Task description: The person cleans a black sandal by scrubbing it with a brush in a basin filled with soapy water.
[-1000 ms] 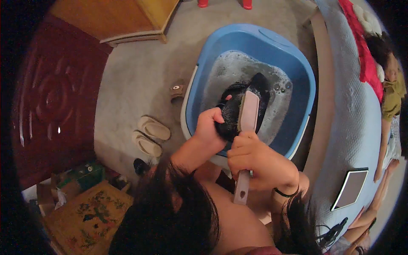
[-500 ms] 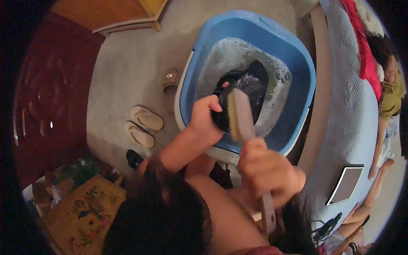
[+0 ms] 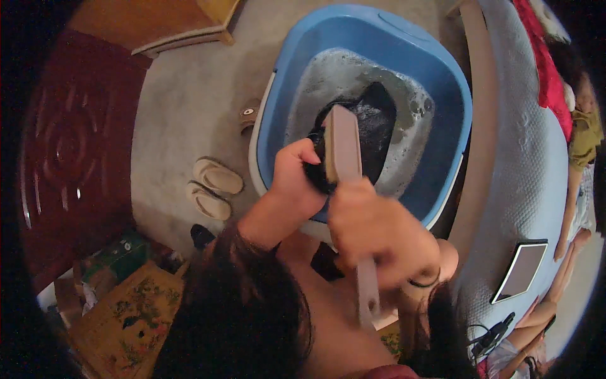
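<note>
A soapy black shoe point(image 3: 374, 123) is tilted over the sudsy water, its rounded end pointing away from me. My left hand point(image 3: 297, 172) grips its near end, thumb on top and the other fingers mostly hidden. In my right hand point(image 3: 382, 237) is a scrubbing brush point(image 3: 344, 144) with a pale handle and yellowish bristles. The bristles face left and touch or hover just over the shoe's near part; the exact contact is hidden. Fingers wrap the middle of the handle, whose end sticks out below. Around all this stands a blue basin point(image 3: 442, 69) with foamy water.
Beige slippers point(image 3: 218, 177) lie on the floor left of the basin, with a brown one point(image 3: 249, 114) nearer it. A bed point(image 3: 517, 170) runs along the right, holding a tablet point(image 3: 521, 271) and people lying down. A patterned wooden stool point(image 3: 132, 316) stands lower left.
My right hand and the brush have shifted left, and the brush head has moved slightly up along the shoe. My left hand still grips the shoe. The view has shifted slightly.
</note>
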A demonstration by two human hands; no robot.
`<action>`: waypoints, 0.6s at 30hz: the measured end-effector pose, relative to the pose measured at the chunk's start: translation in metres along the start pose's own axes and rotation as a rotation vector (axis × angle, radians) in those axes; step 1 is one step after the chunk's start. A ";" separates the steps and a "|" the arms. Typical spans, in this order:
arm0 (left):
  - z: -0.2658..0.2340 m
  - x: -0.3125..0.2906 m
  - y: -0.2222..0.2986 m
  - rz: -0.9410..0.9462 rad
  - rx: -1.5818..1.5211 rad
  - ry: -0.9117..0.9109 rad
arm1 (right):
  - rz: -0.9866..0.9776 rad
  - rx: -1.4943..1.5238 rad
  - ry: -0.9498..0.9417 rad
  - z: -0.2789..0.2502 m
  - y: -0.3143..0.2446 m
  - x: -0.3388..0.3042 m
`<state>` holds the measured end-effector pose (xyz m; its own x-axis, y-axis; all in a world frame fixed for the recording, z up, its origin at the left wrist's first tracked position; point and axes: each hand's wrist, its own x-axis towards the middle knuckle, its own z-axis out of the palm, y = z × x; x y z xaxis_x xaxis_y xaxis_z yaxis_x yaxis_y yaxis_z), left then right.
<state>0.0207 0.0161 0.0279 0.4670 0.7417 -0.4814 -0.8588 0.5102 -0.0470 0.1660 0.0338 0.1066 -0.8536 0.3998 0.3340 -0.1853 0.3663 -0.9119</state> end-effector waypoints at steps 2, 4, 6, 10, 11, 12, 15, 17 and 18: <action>0.003 0.006 -0.010 0.139 0.111 0.129 | 0.054 -0.142 0.235 0.004 0.040 -0.005; -0.009 -0.004 -0.004 0.174 0.033 0.096 | 0.131 -0.218 0.220 0.007 0.053 -0.001; -0.015 -0.009 0.000 0.181 -0.003 -0.012 | 0.140 -0.240 0.211 0.002 0.043 0.003; -0.007 0.003 -0.006 0.232 0.031 0.143 | -0.064 0.057 0.171 -0.013 0.009 -0.014; -0.016 0.004 -0.004 0.227 0.034 0.139 | -0.166 0.212 0.114 -0.016 0.000 -0.018; -0.029 0.005 -0.001 0.140 0.004 -0.013 | -0.268 0.366 0.054 -0.017 -0.004 -0.020; -0.017 0.007 -0.007 0.130 -0.031 -0.002 | -0.192 0.310 0.167 -0.013 0.007 -0.025; -0.010 0.008 -0.007 0.203 0.086 0.093 | -0.205 0.292 0.168 -0.014 0.031 -0.014; -0.016 0.006 -0.006 0.261 0.107 0.117 | -0.058 0.049 0.199 -0.008 0.048 -0.008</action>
<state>0.0255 0.0104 0.0112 0.2010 0.8015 -0.5632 -0.9165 0.3569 0.1809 0.1678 0.0545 0.0621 -0.7288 0.5387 0.4226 -0.2588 0.3546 -0.8985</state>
